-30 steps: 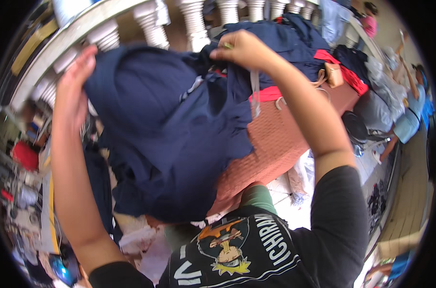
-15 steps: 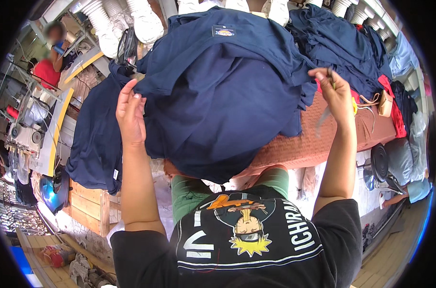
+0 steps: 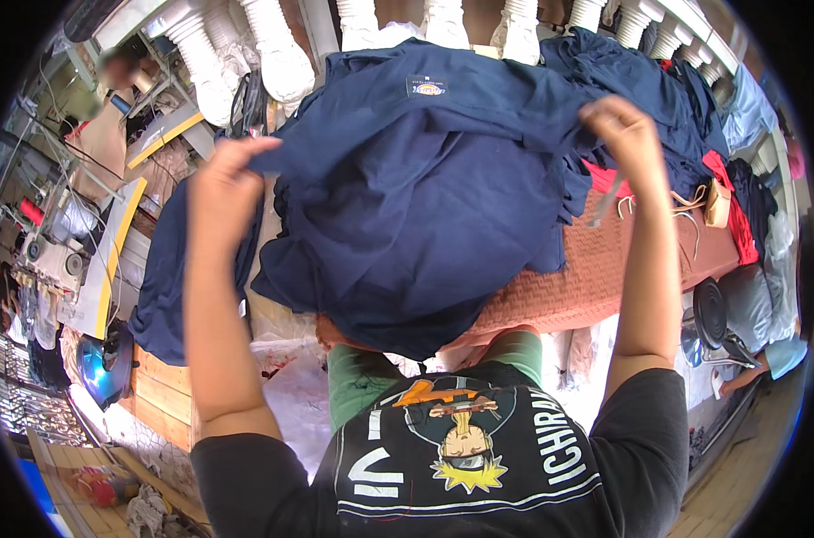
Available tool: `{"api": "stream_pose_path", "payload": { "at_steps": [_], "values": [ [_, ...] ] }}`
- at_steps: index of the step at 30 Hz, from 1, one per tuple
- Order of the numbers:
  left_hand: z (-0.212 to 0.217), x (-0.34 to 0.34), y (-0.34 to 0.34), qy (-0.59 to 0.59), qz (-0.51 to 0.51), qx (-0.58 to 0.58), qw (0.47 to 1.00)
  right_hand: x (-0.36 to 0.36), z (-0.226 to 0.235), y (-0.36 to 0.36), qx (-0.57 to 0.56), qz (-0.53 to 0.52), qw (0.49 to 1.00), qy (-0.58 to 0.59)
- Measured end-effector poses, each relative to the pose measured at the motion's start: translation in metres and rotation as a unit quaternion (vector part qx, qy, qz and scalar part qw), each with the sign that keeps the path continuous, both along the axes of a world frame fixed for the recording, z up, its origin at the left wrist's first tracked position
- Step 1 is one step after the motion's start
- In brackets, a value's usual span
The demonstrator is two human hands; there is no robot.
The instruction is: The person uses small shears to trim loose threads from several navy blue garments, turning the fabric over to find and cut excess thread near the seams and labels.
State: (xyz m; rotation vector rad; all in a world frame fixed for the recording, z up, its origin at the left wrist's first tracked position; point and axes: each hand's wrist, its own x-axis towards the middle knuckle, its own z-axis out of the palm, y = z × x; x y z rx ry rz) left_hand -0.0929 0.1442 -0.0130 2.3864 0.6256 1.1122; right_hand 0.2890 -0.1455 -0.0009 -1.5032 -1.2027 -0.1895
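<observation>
Where navy garment (image 3: pixel 407 224) drapes brown textured surface (image 3: pixel 550 307), white balusters (image 3: pixel 444 23) stand behind

Bright, whitish light fills the place, though I can't make out its source. It bleaches the floor (image 3: pixel 600 345) almost to white below the surface (image 3: pixel 550 300) and glares blue off the helmet (image 3: pixel 93 366). Only soft shadows line the folds of the dark cloth (image 3: pixel 425 215), which stays sharp. Both the left grip (image 3: pixel 227 179) and the right grip (image 3: pixel 626 134) smear with motion. Toward the rim, the railing (image 3: pixel 716 58) bends, and the corners sink into black.
</observation>
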Motion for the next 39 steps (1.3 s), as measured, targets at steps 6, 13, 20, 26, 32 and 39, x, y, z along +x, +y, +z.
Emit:
{"api": "stream_pose_path", "payload": {
  "at_steps": [6, 13, 20, 26, 32, 39],
  "values": [
    [0.16, -0.064, 0.05, -0.275, -0.204, -0.175, 0.923, -0.011, 0.124, -0.022, 0.217, 0.089, 0.911, 0.338],
    [0.033, -0.012, 0.077, -0.356, -0.269, -0.49, 0.749, 0.046, 0.107, 0.063, -0.013, -0.011, 0.982, 0.188],
    [-0.172, -0.1, 0.007, -0.244, -0.353, -0.66, 0.617, -0.084, -0.031, -0.013, -0.293, -0.021, 0.926, 0.238],
    [-0.162, -0.116, -0.019, -0.106, -0.185, -0.642, 0.736, -0.176, -0.057, 0.008, -0.133, -0.19, 0.971, 0.048],
    [-0.079, -0.115, -0.015, -0.147, -0.163, -0.523, 0.824, -0.149, -0.082, 0.049, -0.121, -0.151, 0.981, 0.011],
    [0.08, -0.23, -0.012, -0.467, -0.09, -0.274, 0.836, -0.149, 0.084, 0.04, 0.125, 0.133, 0.966, 0.184]
  ]
}}
